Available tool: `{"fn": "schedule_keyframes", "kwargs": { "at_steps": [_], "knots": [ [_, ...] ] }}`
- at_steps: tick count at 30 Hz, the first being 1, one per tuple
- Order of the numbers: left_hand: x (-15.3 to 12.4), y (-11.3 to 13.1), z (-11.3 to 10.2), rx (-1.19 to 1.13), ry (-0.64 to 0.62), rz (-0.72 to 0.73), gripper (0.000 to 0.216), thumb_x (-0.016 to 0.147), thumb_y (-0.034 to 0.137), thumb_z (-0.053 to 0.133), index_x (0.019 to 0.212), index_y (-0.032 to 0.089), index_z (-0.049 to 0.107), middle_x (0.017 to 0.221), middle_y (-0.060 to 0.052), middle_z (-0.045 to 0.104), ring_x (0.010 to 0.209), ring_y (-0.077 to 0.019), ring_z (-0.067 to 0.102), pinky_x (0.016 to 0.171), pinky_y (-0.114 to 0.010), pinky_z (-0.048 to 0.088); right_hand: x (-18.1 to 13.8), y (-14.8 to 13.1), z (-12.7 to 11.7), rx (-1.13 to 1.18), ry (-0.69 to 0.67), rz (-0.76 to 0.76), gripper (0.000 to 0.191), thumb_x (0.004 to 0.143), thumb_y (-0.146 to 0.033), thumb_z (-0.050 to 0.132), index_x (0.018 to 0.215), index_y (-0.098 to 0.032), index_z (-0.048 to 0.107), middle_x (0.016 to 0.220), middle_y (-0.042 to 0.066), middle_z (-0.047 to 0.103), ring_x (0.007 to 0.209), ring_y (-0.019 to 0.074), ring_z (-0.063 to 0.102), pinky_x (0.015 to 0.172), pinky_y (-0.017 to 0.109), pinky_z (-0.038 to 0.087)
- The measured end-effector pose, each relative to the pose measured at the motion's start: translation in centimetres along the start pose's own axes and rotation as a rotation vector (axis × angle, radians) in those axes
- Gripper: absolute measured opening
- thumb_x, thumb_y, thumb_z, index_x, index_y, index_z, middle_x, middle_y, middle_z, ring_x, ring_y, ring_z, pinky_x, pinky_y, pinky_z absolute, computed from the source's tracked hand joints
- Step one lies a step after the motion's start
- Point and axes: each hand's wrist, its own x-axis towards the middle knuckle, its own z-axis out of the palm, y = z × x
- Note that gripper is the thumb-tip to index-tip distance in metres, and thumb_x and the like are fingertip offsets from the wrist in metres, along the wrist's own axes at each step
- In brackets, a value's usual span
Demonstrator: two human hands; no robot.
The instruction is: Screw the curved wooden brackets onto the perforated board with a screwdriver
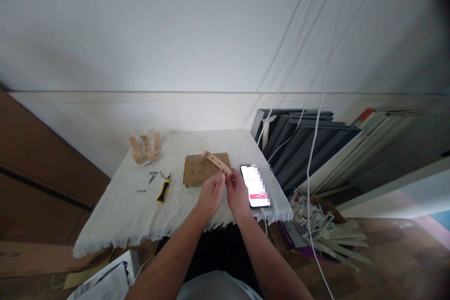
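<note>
My left hand (pixel 212 193) and my right hand (pixel 238 194) are close together near the table's front, both closed around the near end of a wooden hook (pixel 217 161). It is a pale strip with holes along it and a curved far end, slanting up and to the left. My fingers hide its near end. Behind and below it lies a brown cardboard pad (pixel 197 168) dotted with small holes. To the left rests a yellow and black screwdriver (pixel 164 189), with several loose screws (pixel 152 179) beside it.
Several more wooden hooks (pixel 145 149) stand at the back left of the cloth-covered table (pixel 116 218). A lit phone (pixel 253 186) with a cable lies right of my hands. White cables (pixel 312 150) hang at the right, before leaning dark panels (pixel 302 150).
</note>
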Motion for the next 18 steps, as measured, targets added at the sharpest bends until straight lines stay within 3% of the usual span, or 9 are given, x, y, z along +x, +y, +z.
{"fn": "schedule_keyframes", "kwargs": {
  "at_steps": [4,10,15,18],
  "knots": [
    [0.0,-0.1,0.5,0.023,-0.015,0.002,0.049,0.095,0.048,0.036,0.107,0.016,0.071,0.122,-0.010,0.066,0.121,-0.0238,0.057,0.108,-0.040,0.040,-0.5,0.9,-0.8,0.001,0.007,0.000,0.038,0.087,-0.038,0.051,0.120,-0.019,0.055,0.108,0.011,0.069,0.098,0.0222,0.067,0.086,0.037,0.051],
    [1.4,-0.3,-0.1,0.119,0.007,-0.057,0.045,0.094,0.046,0.040,0.111,0.016,0.068,0.116,-0.010,0.069,0.111,-0.0217,0.063,0.100,-0.036,0.046,0.7,1.1,-1.0,-0.002,0.052,-0.112,0.022,0.087,-0.038,0.054,0.094,-0.020,0.064,0.119,0.011,0.064,0.108,0.0215,0.062,0.092,0.035,0.049],
    [1.3,0.0,0.2,0.230,0.003,-0.014,0.042,0.095,0.044,0.041,0.109,0.016,0.069,0.110,-0.009,0.071,0.104,-0.0213,0.065,0.093,-0.035,0.050,2.0,1.2,-1.4,0.076,-0.016,-0.129,0.031,0.088,-0.034,0.053,0.114,-0.020,0.060,0.113,0.009,0.067,0.102,0.0191,0.064,0.092,0.035,0.050],
    [1.3,-0.5,0.0,0.276,-0.013,0.034,0.037,0.095,0.039,0.043,0.109,0.017,0.068,0.110,-0.008,0.072,0.102,-0.0195,0.066,0.091,-0.033,0.051,1.9,1.6,-1.5,0.006,0.004,-0.144,0.032,0.089,-0.036,0.051,0.114,-0.020,0.061,0.111,0.009,0.068,0.102,0.0194,0.064,0.093,0.036,0.049]
  ]
}}
